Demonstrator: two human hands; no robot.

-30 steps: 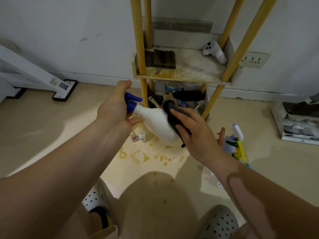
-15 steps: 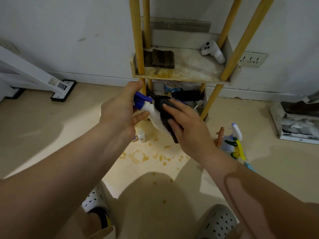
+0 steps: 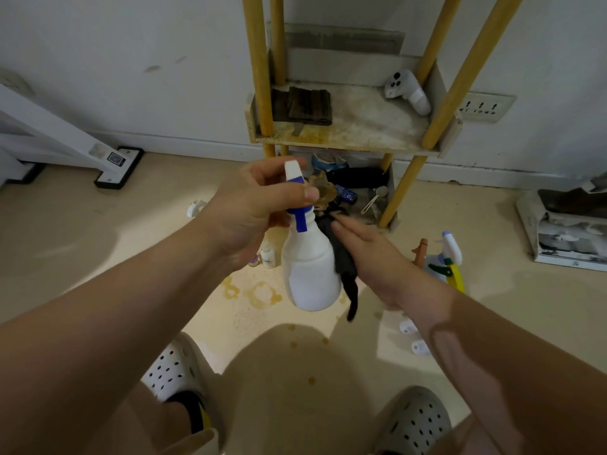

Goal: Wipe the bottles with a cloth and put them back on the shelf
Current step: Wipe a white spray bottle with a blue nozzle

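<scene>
While the left hand [image 3: 253,208] is gripping its blue-and-white trigger head, fingers curled round the nozzle and thumb lying across the blue collar, the white spray bottle [image 3: 310,274] is hanging upright in the air, well clear of the shelf. Its side facing the camera is showing plain white plastic. The right hand [image 3: 371,254] is pressing a dark cloth [image 3: 345,261] against the bottle's right flank, fingers straight and close together. Its thumb is hidden, and a tail of the cloth is dangling below the palm.

Just left of the bottle, two small labelled bottles [image 3: 267,256] are standing on the floor, their print too small to read. Yellowish ring stains [image 3: 259,292] are showing on the floor beneath the bottle. To its right, a cluster of floor spray bottles [image 3: 446,257] with green and yellow triggers is sitting on the floor.

Beyond the bottle, the shelf unit [image 3: 361,126] on yellow posts is standing against the wall. Its stained tier is carrying a folded dark rag [image 3: 303,105] and a white controller [image 3: 407,91], and its lower tier is holding dark clutter [image 3: 348,182].

Far to the bottle's left, a black foot plate [image 3: 116,159] is bearing a square code label, not legible. Up and to the right, a wall socket strip [image 3: 484,106] is showing. Far right, a printed carton [image 3: 568,231] is lying on the floor, its print unreadable. Nearer the camera than the bottle, two perforated clogs [image 3: 170,372] are resting on the floor.
</scene>
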